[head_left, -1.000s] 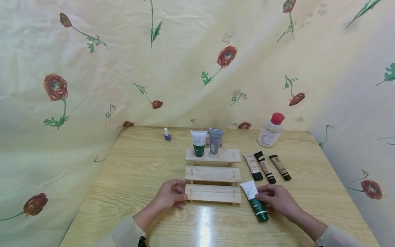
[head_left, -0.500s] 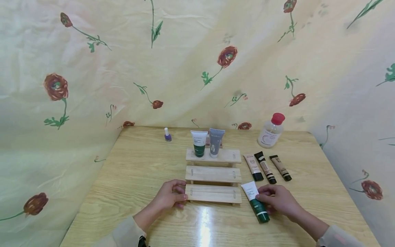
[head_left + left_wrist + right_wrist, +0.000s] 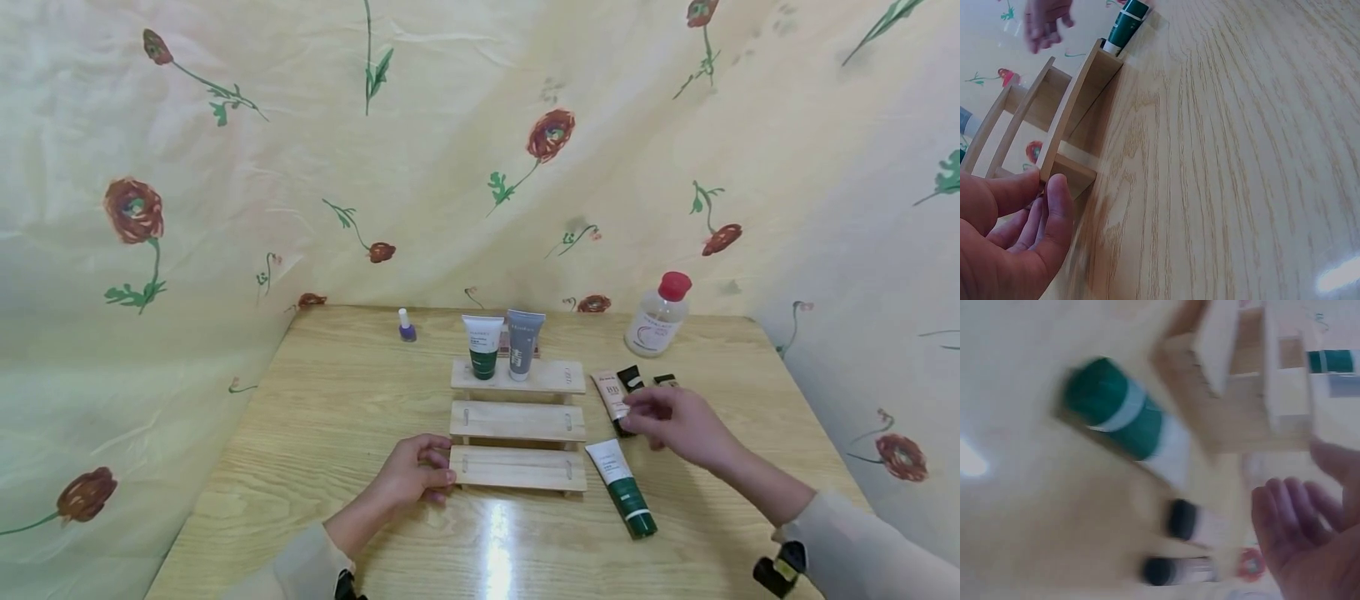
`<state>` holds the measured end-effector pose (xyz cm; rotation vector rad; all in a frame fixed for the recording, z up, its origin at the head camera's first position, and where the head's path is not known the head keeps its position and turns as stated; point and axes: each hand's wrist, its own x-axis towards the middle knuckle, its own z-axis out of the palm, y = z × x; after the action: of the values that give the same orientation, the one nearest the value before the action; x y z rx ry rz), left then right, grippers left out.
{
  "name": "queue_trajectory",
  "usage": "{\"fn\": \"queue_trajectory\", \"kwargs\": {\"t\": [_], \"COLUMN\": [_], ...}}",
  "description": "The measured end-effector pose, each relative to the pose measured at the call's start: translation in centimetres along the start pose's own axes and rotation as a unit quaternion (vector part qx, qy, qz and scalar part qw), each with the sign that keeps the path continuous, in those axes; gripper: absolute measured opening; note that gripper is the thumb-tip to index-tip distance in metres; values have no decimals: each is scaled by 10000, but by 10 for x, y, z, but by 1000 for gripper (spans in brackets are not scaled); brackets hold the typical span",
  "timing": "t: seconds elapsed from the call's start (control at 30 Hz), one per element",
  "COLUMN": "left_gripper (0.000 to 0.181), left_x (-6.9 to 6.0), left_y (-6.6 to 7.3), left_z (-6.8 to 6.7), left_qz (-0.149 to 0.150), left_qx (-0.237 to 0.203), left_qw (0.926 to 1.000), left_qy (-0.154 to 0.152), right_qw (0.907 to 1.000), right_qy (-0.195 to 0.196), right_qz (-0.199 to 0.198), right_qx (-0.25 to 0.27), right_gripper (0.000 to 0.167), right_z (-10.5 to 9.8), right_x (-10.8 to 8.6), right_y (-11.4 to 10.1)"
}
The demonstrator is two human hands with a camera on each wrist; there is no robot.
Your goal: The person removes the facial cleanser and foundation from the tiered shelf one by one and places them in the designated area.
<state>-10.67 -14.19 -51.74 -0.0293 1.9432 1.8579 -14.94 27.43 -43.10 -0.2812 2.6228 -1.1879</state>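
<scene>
My left hand pinches the left end of the lowest board of a three-step wooden rack; the left wrist view shows thumb and forefinger at the board's corner. Over the small tubes right of the rack, my right hand hangs with loosely bent fingers and nothing in them. It partly covers a pink BB cream tube and a black-and-beige tube, and most of another tan tube. A green-and-white tube lies flat beside the rack's lowest step, apart from my hand.
On the rack's top step stand a white-and-green tube and a grey tube, with a flat palette partly hidden behind them. A nail polish bottle stands back left, a red-capped clear bottle back right.
My right hand has left the green-and-white tube, which stays lying on the table, and has moved up and away over the small tubes. The left hand keeps its place on the rack.
</scene>
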Motion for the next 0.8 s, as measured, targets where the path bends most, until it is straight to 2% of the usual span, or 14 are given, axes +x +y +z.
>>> {"fn": "queue_trajectory", "kwargs": {"t": [0.13, 0.23, 0.5, 0.8], "left_gripper": [55, 55, 54, 54], "left_x": [0, 1, 1, 1], "left_y": [0, 0, -2, -1], "left_z": [0, 0, -1, 0], "left_qz": [12, 20, 35, 43], "left_qx": [-11, -14, -16, 53], "left_qw": [10000, 10000, 10000, 10000], "left_qy": [-22, -9, -1, 16], "right_qw": [9968, 9934, 9891, 9834], "right_qy": [282, 363, 375, 453], "right_qz": [-717, -1062, -1410, -1691], "right_qx": [-217, -229, 184, 468], "right_gripper": [34, 34, 42, 41], "right_z": [-9, -10, 8, 29], "right_x": [20, 36, 67, 84], "right_y": [-24, -42, -77, -104]}}
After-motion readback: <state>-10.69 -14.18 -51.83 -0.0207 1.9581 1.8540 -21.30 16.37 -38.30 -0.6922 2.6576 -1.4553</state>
